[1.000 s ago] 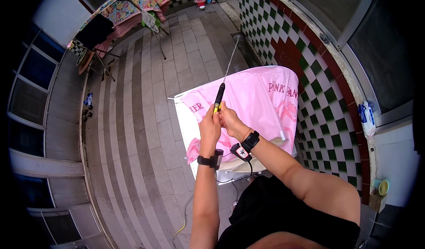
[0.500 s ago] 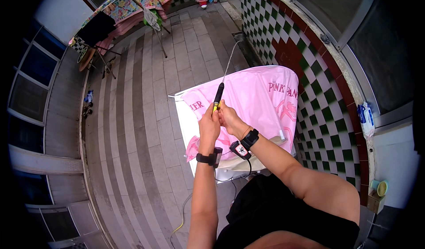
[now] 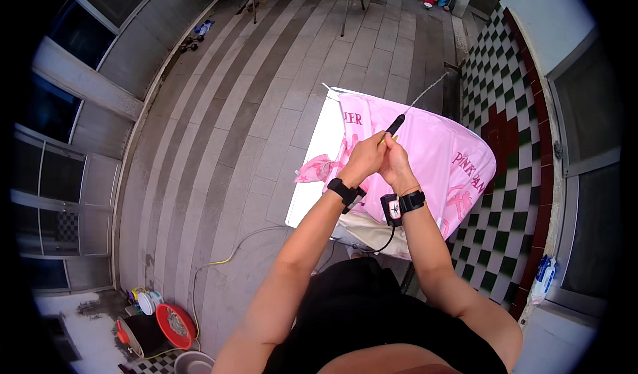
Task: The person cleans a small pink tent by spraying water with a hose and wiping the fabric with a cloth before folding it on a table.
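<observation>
Both my hands are closed round the lower end of a black hose nozzle (image 3: 395, 124) with a bit of yellow on it. My left hand (image 3: 365, 157) grips it from the left and my right hand (image 3: 397, 165) from the right, fingers touching. A thin stream of water (image 3: 428, 89) shoots from the tip, away to the far right. Below the hands, a pink printed cloth (image 3: 425, 149) drapes over a white flat-topped thing (image 3: 312, 198). One bunched corner of the cloth lies at its left. Each wrist wears a black strap with a small device.
A thin hose (image 3: 229, 259) with a yellow stretch curves over the tiled floor. At lower left stand a red basin (image 3: 176, 325), a white bucket (image 3: 149, 301) and a grey basin (image 3: 193, 363). A green-and-white checkered wall (image 3: 508, 201) runs along the right. Dumbbells (image 3: 191, 43) lie far left.
My view has turned left, bringing the basins at lower left into sight. Both hands still hold the nozzle, which now tilts more to the right, and the water keeps flowing.
</observation>
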`<state>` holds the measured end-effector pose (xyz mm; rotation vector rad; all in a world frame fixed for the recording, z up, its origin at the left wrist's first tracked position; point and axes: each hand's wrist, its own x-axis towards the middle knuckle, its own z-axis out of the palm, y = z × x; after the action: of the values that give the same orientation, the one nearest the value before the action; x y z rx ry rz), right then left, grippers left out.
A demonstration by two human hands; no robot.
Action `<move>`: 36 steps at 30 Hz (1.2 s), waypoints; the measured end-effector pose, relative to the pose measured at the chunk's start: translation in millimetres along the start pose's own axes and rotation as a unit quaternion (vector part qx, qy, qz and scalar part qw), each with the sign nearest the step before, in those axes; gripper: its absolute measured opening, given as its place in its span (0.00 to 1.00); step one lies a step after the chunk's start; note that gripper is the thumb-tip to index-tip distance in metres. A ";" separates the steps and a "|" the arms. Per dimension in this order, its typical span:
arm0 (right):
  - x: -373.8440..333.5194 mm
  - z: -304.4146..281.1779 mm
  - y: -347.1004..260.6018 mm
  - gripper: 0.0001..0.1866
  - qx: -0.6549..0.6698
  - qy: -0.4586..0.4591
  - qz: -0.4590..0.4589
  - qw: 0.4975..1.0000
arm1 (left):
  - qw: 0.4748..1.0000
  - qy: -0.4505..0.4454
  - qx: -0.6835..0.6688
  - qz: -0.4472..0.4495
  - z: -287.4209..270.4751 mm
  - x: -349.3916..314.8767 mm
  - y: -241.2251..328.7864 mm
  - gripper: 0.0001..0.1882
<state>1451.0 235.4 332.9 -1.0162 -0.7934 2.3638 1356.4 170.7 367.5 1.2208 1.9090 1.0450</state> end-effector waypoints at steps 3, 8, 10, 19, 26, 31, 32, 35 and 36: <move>34.8 -22.5 11.8 0.23 0.004 -0.043 0.015 0.999 | 0.992 -0.094 -0.065 -0.059 -26.7 -29.6 15.9 0.29; 24.0 83.4 102.0 0.20 -0.016 -0.083 0.152 0.985 | 0.994 0.047 -0.096 -0.009 -86.2 -119.6 -82.0 0.30; 57.8 83.7 128.9 0.18 -0.060 -0.152 0.190 0.968 | 0.989 0.132 -0.045 -0.042 -109.0 -162.5 -81.6 0.32; -45.6 216.3 360.4 0.21 -0.493 -0.191 0.361 0.768 | 0.798 0.520 0.059 -0.299 -171.3 -567.1 -223.8 0.29; -54.9 265.8 513.7 0.17 -0.737 -0.241 0.219 0.593 | 0.607 0.624 0.044 -0.491 -95.4 -935.4 -232.7 0.29; -160.8 342.8 633.7 0.21 -0.798 -0.330 0.148 0.481 | 0.414 0.698 -0.058 -0.582 12.8 -1097.5 -177.9 0.35; -192.2 367.9 657.6 0.22 -0.808 -0.344 0.142 0.457 | 0.376 0.714 -0.053 -0.588 30.5 -1120.2 -170.5 0.35; -277.2 447.1 734.9 0.29 -0.802 -0.410 0.073 0.428 | 0.279 0.767 -0.040 -0.576 43.0 -1183.9 -167.5 0.35; -292.8 475.3 760.3 0.29 -0.817 -0.412 0.042 0.401 | 0.264 0.784 -0.049 -0.560 34.2 -1196.5 -171.8 0.35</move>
<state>1146.2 -653.4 249.5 0.0455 -3.7229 1.1281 1752.7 -970.3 311.8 -2.2803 2.5425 1.2182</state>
